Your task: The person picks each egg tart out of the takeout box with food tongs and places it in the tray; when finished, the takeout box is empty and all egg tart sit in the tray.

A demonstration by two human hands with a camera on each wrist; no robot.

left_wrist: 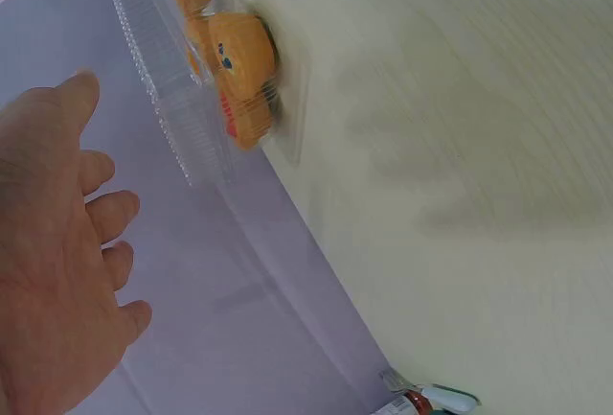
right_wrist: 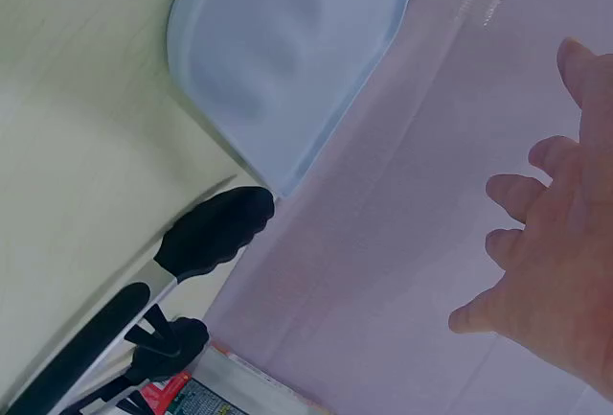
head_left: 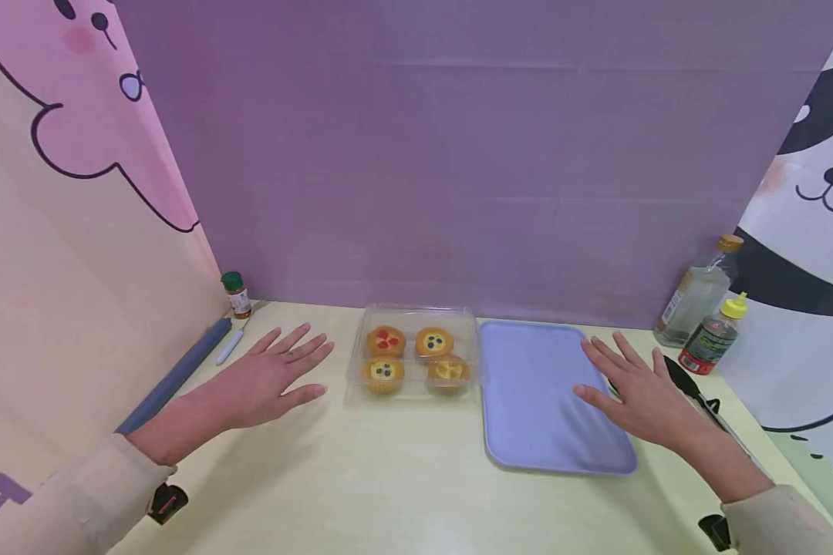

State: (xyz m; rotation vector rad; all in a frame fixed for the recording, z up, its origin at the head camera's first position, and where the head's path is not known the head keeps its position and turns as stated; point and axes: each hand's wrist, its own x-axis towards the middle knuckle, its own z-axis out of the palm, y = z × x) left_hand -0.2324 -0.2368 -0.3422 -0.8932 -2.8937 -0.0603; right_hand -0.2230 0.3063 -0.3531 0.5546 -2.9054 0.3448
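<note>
My left hand (head_left: 267, 385) hangs above the table left of a clear plastic box (head_left: 417, 393), its fingers straight and spread, holding nothing. Inside the box sit several small tarts, among them one with a red topping (head_left: 386, 341) and one with dark dots (head_left: 434, 342). The left wrist view shows the box (left_wrist: 158, 70) from the side, apart from the fingertips. Over the right edge of a pale blue tray (head_left: 537, 401), my right hand (head_left: 639, 401) is spread in the same way and grips nothing. Black-tipped tongs (right_wrist: 215, 233) lie right of the tray, partly covered by that hand in the head view.
A tall clear bottle (head_left: 696, 301) and a yellow-capped bottle (head_left: 711, 339) stand at the back right. At the back left are a green-capped jar (head_left: 237, 295), a fork with a pale handle (head_left: 230, 347) and a long blue roll (head_left: 177, 374). A purple backdrop (head_left: 444, 154) closes off the rear.
</note>
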